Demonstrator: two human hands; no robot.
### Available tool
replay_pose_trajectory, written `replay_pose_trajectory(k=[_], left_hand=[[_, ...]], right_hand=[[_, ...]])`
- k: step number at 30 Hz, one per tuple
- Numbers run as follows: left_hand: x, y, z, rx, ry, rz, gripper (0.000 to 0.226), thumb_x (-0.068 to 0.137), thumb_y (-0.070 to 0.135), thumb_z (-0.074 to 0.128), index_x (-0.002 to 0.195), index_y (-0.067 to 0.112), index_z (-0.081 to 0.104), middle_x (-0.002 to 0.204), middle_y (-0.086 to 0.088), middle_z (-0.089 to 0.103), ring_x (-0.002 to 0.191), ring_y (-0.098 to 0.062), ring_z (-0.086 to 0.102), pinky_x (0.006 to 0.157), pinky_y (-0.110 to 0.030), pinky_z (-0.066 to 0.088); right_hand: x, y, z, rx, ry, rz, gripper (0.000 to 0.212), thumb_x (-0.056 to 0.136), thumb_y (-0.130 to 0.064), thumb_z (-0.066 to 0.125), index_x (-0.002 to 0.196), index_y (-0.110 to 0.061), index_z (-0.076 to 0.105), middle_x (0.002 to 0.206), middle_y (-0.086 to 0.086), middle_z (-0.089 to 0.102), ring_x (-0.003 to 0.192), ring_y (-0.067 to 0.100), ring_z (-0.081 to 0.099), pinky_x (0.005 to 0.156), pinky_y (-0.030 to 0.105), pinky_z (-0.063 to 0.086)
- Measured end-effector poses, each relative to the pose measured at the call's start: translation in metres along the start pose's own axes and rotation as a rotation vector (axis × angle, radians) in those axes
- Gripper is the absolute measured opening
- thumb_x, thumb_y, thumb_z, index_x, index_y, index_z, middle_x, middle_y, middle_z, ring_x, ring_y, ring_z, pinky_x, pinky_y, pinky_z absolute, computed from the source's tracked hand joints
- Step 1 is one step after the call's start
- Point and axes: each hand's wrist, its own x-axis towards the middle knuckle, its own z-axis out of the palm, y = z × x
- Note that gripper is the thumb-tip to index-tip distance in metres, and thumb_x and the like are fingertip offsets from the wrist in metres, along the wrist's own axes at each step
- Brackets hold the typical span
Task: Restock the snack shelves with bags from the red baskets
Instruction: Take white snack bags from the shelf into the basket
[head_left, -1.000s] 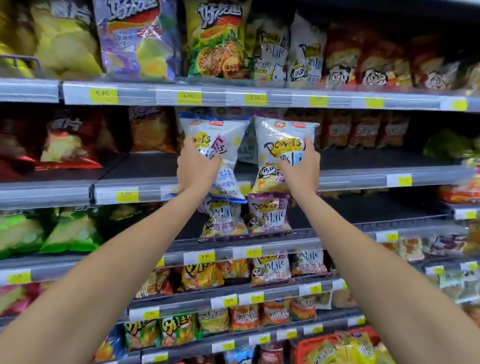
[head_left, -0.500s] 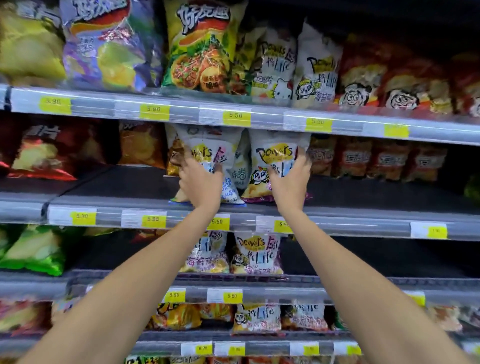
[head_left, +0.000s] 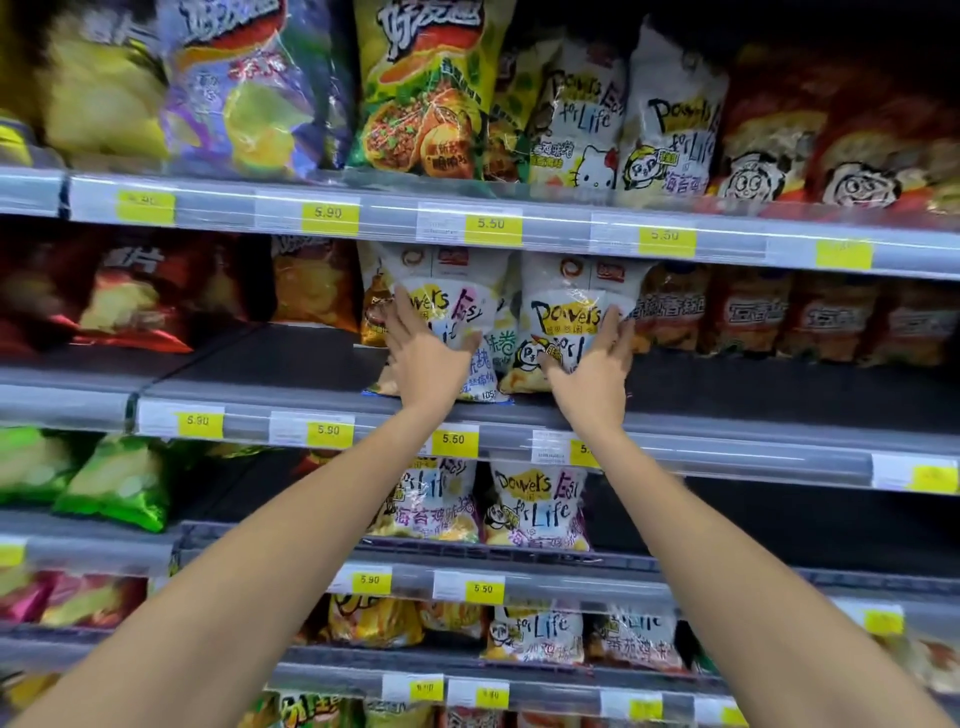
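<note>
Two white "Powers Easy for Life" snack bags stand upright side by side on the second shelf (head_left: 270, 371). My left hand (head_left: 426, 358) rests against the front of the left bag (head_left: 447, 278) with its fingers spread and straight. My right hand (head_left: 592, 366) touches the lower front of the right bag (head_left: 569, 288) the same way, fingers fanned along the bag's right side. Neither hand is curled round a bag. No red basket is in view.
More bags of the same brand stand on the top shelf (head_left: 576, 124) and the shelf below (head_left: 535, 506). Red bags (head_left: 748, 312) line the back right of the second shelf, a dark red bag (head_left: 124, 296) its left. Grey price rails (head_left: 727, 452) front every shelf.
Both hands carried the two white bags up and into the second shelf. The bags now stand on it, and the fingers have gone from gripping to spread flat against them.
</note>
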Motion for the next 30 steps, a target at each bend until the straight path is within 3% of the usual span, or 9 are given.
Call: replay_pose_trajectory(k=[4,7,9,16,21,25,27,30], left_hand=[[-0.010,-0.008,-0.012,-0.019,-0.001,0.059,0.112,0.075,0.057,0.071,0.152,0.013,0.002,0.157,-0.013,0.013,0.142,-0.032,0.020,0.109,-0.048,0.029],[-0.020,-0.019,-0.028,-0.094,-0.046,0.086,0.105,0.079,0.051,0.070,0.151,0.013,0.004,0.156,-0.010,0.012,0.143,-0.029,0.015,0.113,-0.044,0.026],[-0.025,-0.028,-0.045,-0.154,-0.047,0.125,0.102,0.081,0.048,0.070,0.152,0.015,0.005,0.157,-0.005,0.011,0.144,-0.025,0.013,0.114,-0.042,0.024],[-0.036,-0.083,-0.111,-0.119,-0.100,0.181,0.086,0.086,0.045,0.066,0.150,0.014,0.017,0.152,-0.004,0.021,0.139,-0.020,0.022,0.107,-0.032,0.029],[-0.063,-0.149,-0.148,-0.112,-0.170,0.152,0.067,0.088,0.039,0.064,0.140,0.012,0.033,0.139,-0.004,0.035,0.131,-0.019,0.033,0.103,-0.034,0.036],[-0.088,-0.217,-0.167,-0.121,-0.262,0.048,0.059,0.089,0.034,0.064,0.136,0.012,0.037,0.135,-0.003,0.039,0.123,-0.019,0.043,0.100,-0.037,0.042],[-0.103,-0.252,-0.179,-0.113,-0.327,-0.010,0.056,0.091,0.033,0.062,0.136,0.011,0.037,0.134,-0.003,0.041,0.117,-0.017,0.048,0.096,-0.031,0.043],[-0.121,-0.307,-0.198,-0.082,-0.427,-0.100,0.046,0.093,0.027,0.060,0.131,0.009,0.043,0.128,-0.006,0.046,0.106,-0.018,0.053,0.090,-0.029,0.043]], right_hand=[[-0.017,-0.019,0.009,0.005,0.087,0.050,0.102,0.083,-0.049,0.066,0.153,-0.019,-0.002,0.159,0.017,-0.008,0.145,0.038,0.003,0.114,0.050,0.026],[-0.036,-0.034,0.017,-0.035,0.117,0.074,0.093,0.083,-0.051,0.064,0.149,-0.006,0.015,0.156,0.024,0.003,0.144,0.041,0.003,0.115,0.054,0.016],[-0.052,-0.045,0.022,-0.025,0.114,0.097,0.094,0.085,-0.052,0.062,0.150,-0.006,0.013,0.157,0.022,0.001,0.145,0.039,-0.001,0.118,0.052,0.011],[-0.120,-0.094,0.049,-0.006,0.058,-0.004,0.080,0.088,-0.048,0.061,0.148,-0.009,0.024,0.155,0.012,0.019,0.143,0.030,0.014,0.115,0.045,0.023],[-0.184,-0.111,0.082,-0.041,-0.036,-0.054,0.067,0.093,-0.044,0.056,0.145,-0.007,0.033,0.151,0.011,0.029,0.140,0.028,0.021,0.114,0.042,0.027],[-0.249,-0.107,0.121,0.006,-0.133,-0.036,0.053,0.094,-0.035,0.055,0.137,-0.008,0.041,0.140,0.009,0.040,0.133,0.025,0.032,0.107,0.044,0.038],[-0.283,-0.103,0.140,-0.042,-0.228,-0.008,0.050,0.096,-0.034,0.053,0.138,-0.008,0.041,0.140,0.009,0.042,0.133,0.024,0.035,0.108,0.039,0.036],[-0.330,-0.098,0.170,-0.050,-0.386,0.027,0.042,0.098,-0.029,0.050,0.134,-0.008,0.046,0.133,0.008,0.047,0.127,0.025,0.042,0.098,0.033,0.038]])
